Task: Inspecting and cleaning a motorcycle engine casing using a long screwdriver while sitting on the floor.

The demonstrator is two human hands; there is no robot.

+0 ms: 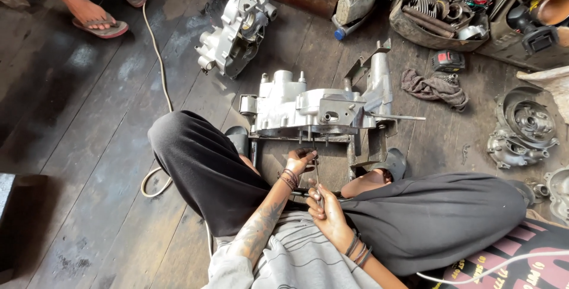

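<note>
- Sitting on the dark plank floor point(89, 147), a person in black trousers has one silver engine crankcase point(314, 111) on a metal stand point(355, 152) between the knees.
- Counting engine casings: the one on the stand, a second silver casing point(237, 31) lying further off on the floor, and a darker round cover point(521, 126) at the right edge, with part of another below it.
- One thin metal rod point(316, 173) runs from the lower edge of the crankcase back toward the person's body.
- The left hand point(300, 161) is up at the underside of the crankcase, fingers curled around the rod's upper end; its wrist carries several bands.
- The right hand point(323, 209) is closed around the rod's lower end, near the lap, also with wrist bands.
- One grey rag point(432, 87) lies right of the crankcase, and one basket of springs and parts point(441, 10) sits behind it.
- One white cable point(157, 52) crosses the floor; another person's sandalled foot point(95, 19) shows at top left.
</note>
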